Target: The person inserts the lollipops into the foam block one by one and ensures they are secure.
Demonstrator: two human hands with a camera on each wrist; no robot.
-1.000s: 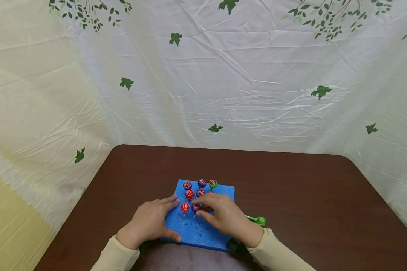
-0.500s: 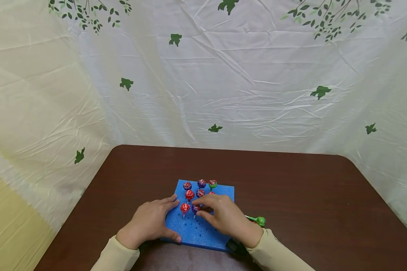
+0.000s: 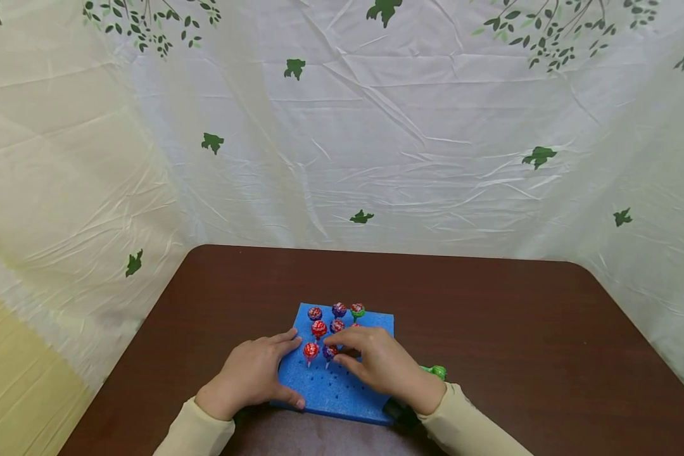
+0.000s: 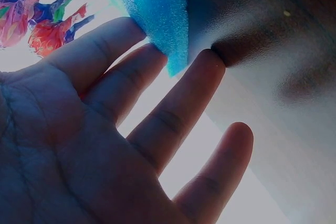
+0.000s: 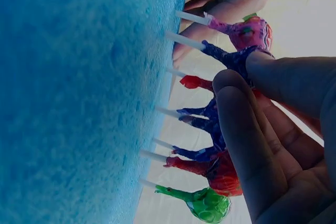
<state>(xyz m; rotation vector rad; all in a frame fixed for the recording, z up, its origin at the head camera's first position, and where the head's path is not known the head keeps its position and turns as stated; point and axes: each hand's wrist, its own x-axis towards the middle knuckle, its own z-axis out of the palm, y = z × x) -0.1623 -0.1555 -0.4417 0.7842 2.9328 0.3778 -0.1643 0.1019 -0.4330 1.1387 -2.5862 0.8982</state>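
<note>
We see a blue foam block [image 3: 342, 386] lying on the brown tabletop [image 3: 519, 329], near its front edge, with several wrapped lollipops standing upright in its far half. Our right hand [image 3: 379, 367] reaches over the block from the right, and its thumb and forefinger pinch the purple lollipop [image 3: 329, 351] in the nearest row, whose stick is set in the foam; just to its left stands a red lollipop [image 3: 310, 349]. Our left hand [image 3: 253, 373] lies flat at the block's left edge, fingers straight and relaxed, touching the foam and holding nothing. A green lollipop [image 3: 435, 371] lies on the tabletop just right of the block, behind the right wrist.
</note>
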